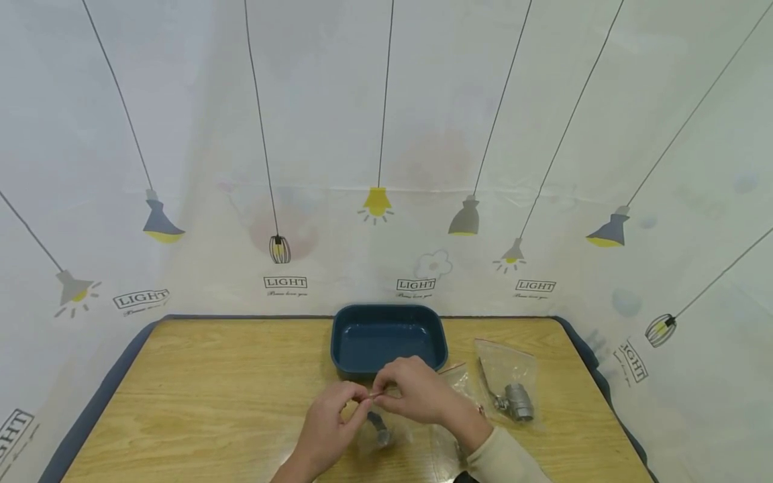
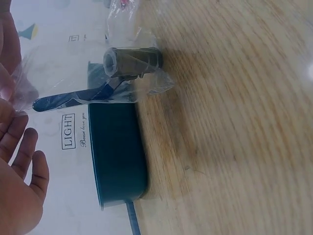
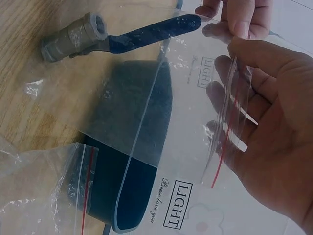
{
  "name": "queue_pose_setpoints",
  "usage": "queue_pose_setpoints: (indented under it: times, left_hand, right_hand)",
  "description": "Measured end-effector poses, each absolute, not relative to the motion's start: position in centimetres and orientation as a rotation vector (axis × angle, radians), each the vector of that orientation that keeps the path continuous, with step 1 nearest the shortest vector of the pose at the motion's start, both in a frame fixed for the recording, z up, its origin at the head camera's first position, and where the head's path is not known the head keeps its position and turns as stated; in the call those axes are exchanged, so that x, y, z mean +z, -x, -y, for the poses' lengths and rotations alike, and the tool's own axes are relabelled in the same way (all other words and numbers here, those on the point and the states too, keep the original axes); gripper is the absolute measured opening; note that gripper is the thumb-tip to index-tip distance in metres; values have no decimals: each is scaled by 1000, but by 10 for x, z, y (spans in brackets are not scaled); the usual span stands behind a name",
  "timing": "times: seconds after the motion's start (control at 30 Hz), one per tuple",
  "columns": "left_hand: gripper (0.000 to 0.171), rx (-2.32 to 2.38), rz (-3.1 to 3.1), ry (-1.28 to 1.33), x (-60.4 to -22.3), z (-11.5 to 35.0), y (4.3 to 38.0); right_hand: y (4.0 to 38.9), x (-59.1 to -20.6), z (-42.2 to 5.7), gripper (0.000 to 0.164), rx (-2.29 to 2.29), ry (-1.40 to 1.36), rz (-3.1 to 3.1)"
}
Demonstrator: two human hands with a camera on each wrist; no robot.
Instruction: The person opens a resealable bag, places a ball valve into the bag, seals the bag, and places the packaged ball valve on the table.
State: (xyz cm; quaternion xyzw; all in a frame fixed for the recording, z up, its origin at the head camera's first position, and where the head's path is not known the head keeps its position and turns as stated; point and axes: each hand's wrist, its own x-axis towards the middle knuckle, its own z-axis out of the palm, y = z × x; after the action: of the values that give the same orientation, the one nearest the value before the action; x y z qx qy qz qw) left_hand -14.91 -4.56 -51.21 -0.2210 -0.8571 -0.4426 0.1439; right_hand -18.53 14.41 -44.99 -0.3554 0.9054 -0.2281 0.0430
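Observation:
A clear zip bag [image 3: 63,105] with a red line along its mouth hangs between my hands. Inside lies a ball valve [image 3: 76,36] with a metal body and a long dark blue lever [image 2: 63,100]. My left hand [image 1: 329,426] pinches the bag's top edge between thumb and forefinger. Close beside it, my right hand [image 1: 419,392] pinches the same edge, its other fingers spread behind the film in the right wrist view. In the head view the valve's body shows low between the hands, near the table.
A dark blue basin [image 1: 342,349] stands at the table's back, just beyond my hands. To the right, another zip bag [image 1: 510,355] holds a metal valve [image 1: 518,402]. A further zip bag [image 1: 457,379] lies partly under my right forearm. A printed curtain [image 1: 338,134] surrounds the wooden table [image 1: 211,389].

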Motion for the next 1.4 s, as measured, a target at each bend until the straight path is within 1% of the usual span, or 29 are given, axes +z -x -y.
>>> queue_pose_setpoints:
  times: [0.2, 0.5, 0.83, 1.2, 1.4]
  left_hand:
    - [9, -1251, 2453, 609, -514, 45, 149]
    - [14, -1334, 2472, 569, -515, 45, 149]
    - [10, -1214, 2367, 649, -518, 43, 151]
    - [9, -1260, 2406, 602, -518, 43, 149]
    - [10, -1261, 2400, 606, -518, 45, 148]
  right_hand:
    - [186, -450, -146, 5, -664, 1096, -2792]
    - [184, -451, -145, 6, -666, 1114, -2800]
    - [185, -452, -146, 4, -665, 1080, -2787]
    - [185, -453, -149, 6, -614, 1102, -2832]
    - [186, -452, -152, 4, -646, 1042, -2791]
